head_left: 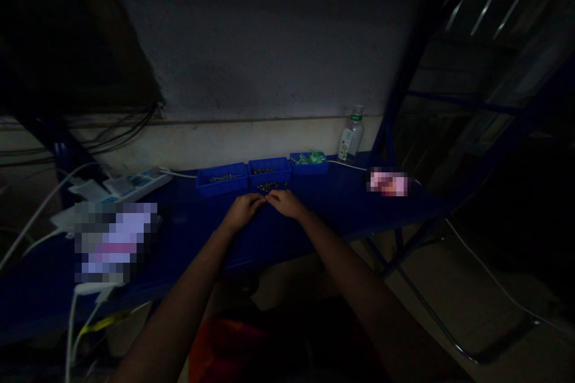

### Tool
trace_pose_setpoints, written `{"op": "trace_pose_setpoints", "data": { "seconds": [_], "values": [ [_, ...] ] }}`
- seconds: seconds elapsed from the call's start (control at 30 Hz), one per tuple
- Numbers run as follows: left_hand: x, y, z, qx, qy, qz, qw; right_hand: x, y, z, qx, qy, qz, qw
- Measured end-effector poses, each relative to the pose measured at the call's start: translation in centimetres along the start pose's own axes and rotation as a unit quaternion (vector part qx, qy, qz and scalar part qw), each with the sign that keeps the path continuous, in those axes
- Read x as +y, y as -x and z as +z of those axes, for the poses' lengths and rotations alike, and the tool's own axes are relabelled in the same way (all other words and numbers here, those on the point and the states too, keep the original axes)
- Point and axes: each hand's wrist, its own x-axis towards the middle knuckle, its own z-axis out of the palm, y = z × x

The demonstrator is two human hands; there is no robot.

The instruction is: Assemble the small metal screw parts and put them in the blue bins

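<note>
My left hand (245,210) and my right hand (284,202) meet fingertip to fingertip over the blue table (188,239). Both are closed in a pinch, and whatever sits between the fingers is too small and dark to name. Just beyond them lies a loose pile of small metal parts (268,187), brassy in colour. Behind the pile stands a blue bin (270,178) with more small parts inside. To its left, another blue bin (223,185) holds thin, silvery pieces. A third bin (309,169), at right, contains green and clear plastic.
A clear bottle (351,139) stands at the back right. A blurred-out pink object (389,182) lies near the right end. On the left are a white power strip (139,185) with cables and a blurred-out lit object (121,239). A wall (269,137) closes off the back.
</note>
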Motion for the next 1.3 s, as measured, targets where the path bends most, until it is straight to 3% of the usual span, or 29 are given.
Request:
{"op": "trace_pose_setpoints", "data": {
  "seconds": [0.23, 0.5, 1.3],
  "values": [
    [0.23, -0.1, -0.16, -0.011, -0.008, 0.006, 1.0, -0.02, 0.01, 0.08, 0.006, 0.003, 0.022, 1.0],
    [0.32, 0.03, -0.21, -0.013, -0.017, 0.008, 1.0, 0.29, 0.06, 0.33, 0.013, -0.046, 0.016, 0.999],
    [0.01, 0.06, -0.16, 0.0, -0.018, -0.02, 1.0, 0.76, -0.15, 0.43, 0.001, -0.045, -0.001, 0.999]
  ]
}}
